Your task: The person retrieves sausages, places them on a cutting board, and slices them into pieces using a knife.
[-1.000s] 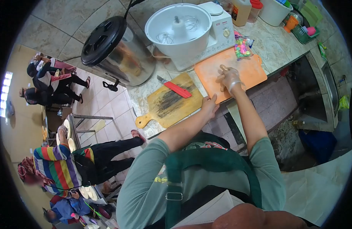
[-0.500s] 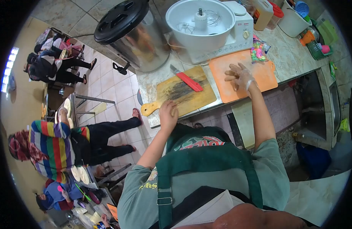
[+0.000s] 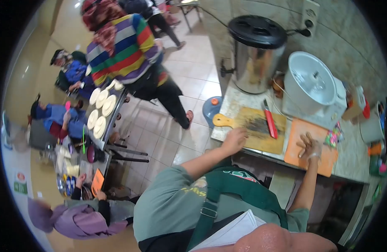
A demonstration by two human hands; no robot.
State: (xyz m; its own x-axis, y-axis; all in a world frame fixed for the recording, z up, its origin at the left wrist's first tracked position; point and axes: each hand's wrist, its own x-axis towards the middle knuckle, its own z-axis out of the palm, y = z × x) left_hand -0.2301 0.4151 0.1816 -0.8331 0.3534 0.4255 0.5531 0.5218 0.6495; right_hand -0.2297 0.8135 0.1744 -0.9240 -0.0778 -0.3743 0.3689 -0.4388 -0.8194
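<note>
My left hand (image 3: 235,140) rests at the near edge of a worn wooden cutting board (image 3: 254,119), its fingers loosely bent and holding nothing I can see. Across this board lies a knife with a red handle (image 3: 270,124), its blade pointing to the back. In a clear plastic glove, my right hand (image 3: 309,148) is spread out flat on an orange cutting board (image 3: 294,151). Close to its fingertips is a bag of colourful pieces (image 3: 334,136), at the back right of the orange board.
Behind the boards stand a steel urn with a black lid (image 3: 257,63) and a white mixer with a bowl (image 3: 313,80). A water jug (image 3: 213,111) is left of the counter. Several people work at left, one in a striped top (image 3: 122,48) beside a table of dough rounds (image 3: 102,101).
The view has turned to the left, so the counter now appears further right and more people show. My hands stay on the boards. The person in stripes has shifted in view.
</note>
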